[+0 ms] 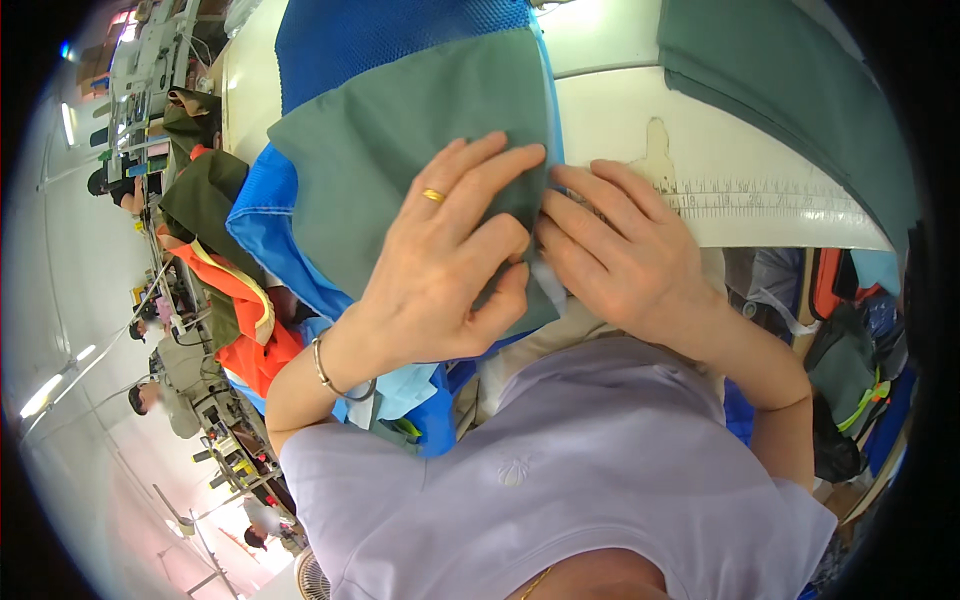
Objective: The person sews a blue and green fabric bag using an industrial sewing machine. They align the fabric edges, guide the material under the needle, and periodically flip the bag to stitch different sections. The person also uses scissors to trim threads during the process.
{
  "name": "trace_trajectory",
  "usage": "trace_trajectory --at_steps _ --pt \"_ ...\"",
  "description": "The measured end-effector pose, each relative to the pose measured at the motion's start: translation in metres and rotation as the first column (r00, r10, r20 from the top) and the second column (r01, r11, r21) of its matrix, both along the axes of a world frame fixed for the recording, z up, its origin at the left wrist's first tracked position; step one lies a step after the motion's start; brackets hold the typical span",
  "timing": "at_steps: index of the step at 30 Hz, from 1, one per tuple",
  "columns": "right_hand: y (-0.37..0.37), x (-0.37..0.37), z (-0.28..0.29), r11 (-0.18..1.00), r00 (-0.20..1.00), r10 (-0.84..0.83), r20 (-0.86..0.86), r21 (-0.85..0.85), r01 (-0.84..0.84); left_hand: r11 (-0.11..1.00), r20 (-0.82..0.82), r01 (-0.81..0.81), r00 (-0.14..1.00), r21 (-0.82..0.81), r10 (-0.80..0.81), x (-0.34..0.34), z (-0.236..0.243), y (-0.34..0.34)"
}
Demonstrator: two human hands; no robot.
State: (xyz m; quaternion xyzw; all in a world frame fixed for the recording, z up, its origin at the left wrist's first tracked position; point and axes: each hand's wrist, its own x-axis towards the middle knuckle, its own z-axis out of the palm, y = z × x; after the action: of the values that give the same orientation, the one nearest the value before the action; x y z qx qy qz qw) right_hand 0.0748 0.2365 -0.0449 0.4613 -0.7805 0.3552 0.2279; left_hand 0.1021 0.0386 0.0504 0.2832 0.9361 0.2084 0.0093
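Note:
A grey-green fabric panel lies over blue mesh fabric on the pale table, a light blue strip showing along the right edge. My left hand, with a ring and a bracelet, rests on the panel. Its outer fingers stretch toward that edge; index finger and thumb are bent, with a gap between them. Close beside it, my right hand has its fingers together at the panel's right edge, gripping the cloth there. Its thumb is mostly hidden. Bright blue fabric shows under the panel's left side.
A ruler strip runs along the table to the right. Another dark green fabric piece lies at the far right. Orange cloth and olive cloth are heaped at left. Several people and sewing machines are farther left.

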Motion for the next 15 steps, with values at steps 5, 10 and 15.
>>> trace_trajectory --at_steps 5,10,15 --pt "0.002 -0.001 0.001 0.999 1.0 0.031 0.004 0.027 -0.031 0.995 0.082 0.031 0.996 0.093 -0.039 -0.007 -0.012 -0.005" --pt "0.003 -0.002 0.003 0.997 0.999 0.051 -0.005 0.049 -0.051 0.971 0.228 -0.119 0.971 0.207 0.071 -0.024 -0.015 -0.017" --pt "0.003 -0.002 0.007 0.995 0.999 0.05 0.013 0.084 -0.051 0.998 -0.224 0.056 0.973 -0.031 -0.062 -0.043 -0.039 -0.013"
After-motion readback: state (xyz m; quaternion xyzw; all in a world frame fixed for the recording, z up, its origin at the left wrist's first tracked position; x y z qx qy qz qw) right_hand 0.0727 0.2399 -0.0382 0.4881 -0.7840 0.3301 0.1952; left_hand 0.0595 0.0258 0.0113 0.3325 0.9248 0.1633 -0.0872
